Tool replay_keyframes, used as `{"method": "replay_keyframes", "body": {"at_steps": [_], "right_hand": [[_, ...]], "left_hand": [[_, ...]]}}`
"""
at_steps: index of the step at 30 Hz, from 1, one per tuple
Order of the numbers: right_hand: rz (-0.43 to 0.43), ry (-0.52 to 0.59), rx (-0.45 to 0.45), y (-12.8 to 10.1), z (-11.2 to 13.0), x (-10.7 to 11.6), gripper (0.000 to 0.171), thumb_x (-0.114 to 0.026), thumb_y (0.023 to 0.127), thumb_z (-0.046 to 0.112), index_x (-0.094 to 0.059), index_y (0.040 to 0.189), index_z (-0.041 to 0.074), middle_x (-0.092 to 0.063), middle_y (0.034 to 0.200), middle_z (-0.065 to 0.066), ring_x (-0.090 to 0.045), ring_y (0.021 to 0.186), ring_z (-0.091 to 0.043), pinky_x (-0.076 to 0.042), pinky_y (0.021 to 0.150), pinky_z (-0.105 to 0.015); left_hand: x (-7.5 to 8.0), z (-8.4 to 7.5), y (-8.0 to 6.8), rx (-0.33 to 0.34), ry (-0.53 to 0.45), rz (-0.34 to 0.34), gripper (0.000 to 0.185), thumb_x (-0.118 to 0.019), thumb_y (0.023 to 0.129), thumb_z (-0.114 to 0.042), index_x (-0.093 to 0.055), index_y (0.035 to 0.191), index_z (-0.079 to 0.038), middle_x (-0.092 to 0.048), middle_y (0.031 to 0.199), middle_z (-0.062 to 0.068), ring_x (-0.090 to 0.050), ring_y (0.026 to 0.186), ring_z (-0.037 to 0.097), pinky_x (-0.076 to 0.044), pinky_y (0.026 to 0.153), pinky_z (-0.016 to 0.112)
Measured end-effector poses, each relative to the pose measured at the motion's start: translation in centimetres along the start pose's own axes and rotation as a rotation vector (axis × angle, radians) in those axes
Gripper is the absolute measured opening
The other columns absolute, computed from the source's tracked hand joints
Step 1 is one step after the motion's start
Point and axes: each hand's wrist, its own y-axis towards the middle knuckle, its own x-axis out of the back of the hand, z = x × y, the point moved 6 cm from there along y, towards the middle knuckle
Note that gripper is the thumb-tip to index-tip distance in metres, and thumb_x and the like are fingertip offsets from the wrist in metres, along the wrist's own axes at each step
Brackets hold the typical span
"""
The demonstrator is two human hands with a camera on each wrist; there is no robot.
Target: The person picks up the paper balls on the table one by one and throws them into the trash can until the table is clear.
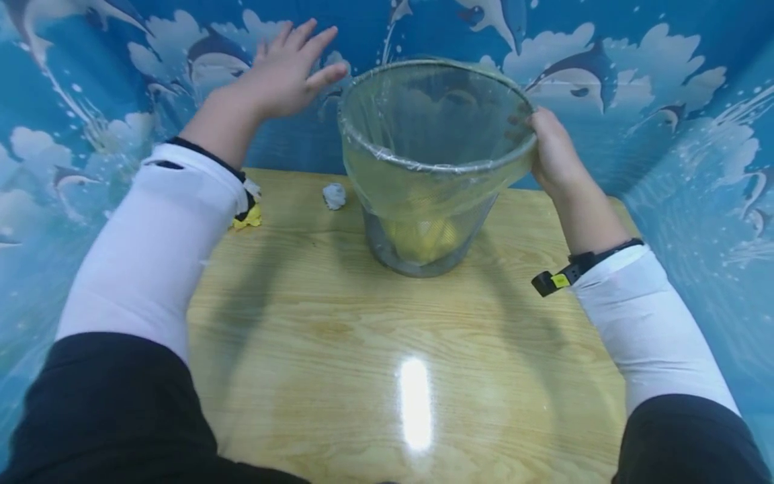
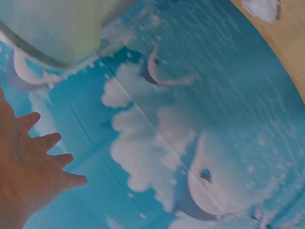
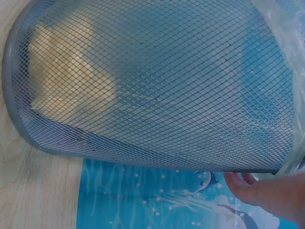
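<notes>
Wooden worktop nearest me, glare spot on it. Mesh bin with clear liner stands toward far edge, tipped slightly. My right hand grips its rim, fingers curled over edge. Yellow scrap and grey crumpled wad lie left of bin. My left hand raised, fingers spread, holding nothing, just left of rim. Dolphin backdrop behind.

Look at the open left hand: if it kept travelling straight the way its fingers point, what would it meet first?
Probably the dolphin-print backdrop. The left hand points up and away, beside the lined wastebasket, not at it; depth is unclear.
</notes>
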Motion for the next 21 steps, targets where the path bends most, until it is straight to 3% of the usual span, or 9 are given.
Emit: {"method": "replay_keyframes", "body": {"at_steps": [7, 14, 21], "right_hand": [[-0.011, 0.001, -0.02, 0.0, -0.1, 0.0, 0.054, -0.029, 0.099, 0.022, -0.019, 0.151, 0.012, -0.025, 0.143, -0.001, -0.036, 0.124, -0.018, -0.028, 0.113, -0.035], [0.006, -0.004, -0.003, 0.0, -0.1, 0.0, 0.055, -0.028, 0.098, 0.021, -0.016, 0.151, 0.01, -0.02, 0.145, -0.003, -0.035, 0.125, -0.019, -0.031, 0.11, -0.034], [0.003, -0.015, -0.001, -0.1, -0.1, 0.0, 0.055, -0.028, 0.098, 0.021, -0.016, 0.151, 0.01, -0.019, 0.146, -0.003, -0.032, 0.129, -0.02, -0.028, 0.113, -0.034]], "left_hand": [[-0.3, 4.6, -1.3, 0.113, -0.04, 0.003, 0.069, -0.015, 0.101, -0.056, 0.011, 0.156, -0.022, 0.019, 0.161, 0.01, 0.022, 0.146, 0.035, 0.015, 0.114, 0.058], [-2.1, 9.0, -2.5, 0.215, -0.121, 0.022, 0.07, -0.013, 0.101, -0.057, 0.012, 0.155, -0.02, 0.018, 0.16, 0.014, 0.02, 0.145, 0.038, 0.012, 0.115, 0.059], [-4.1, 12.3, -3.3, 0.262, -0.137, 0.036, 0.071, -0.013, 0.102, -0.054, 0.009, 0.156, -0.015, 0.015, 0.16, 0.019, 0.016, 0.146, 0.04, 0.009, 0.114, 0.062]]}}
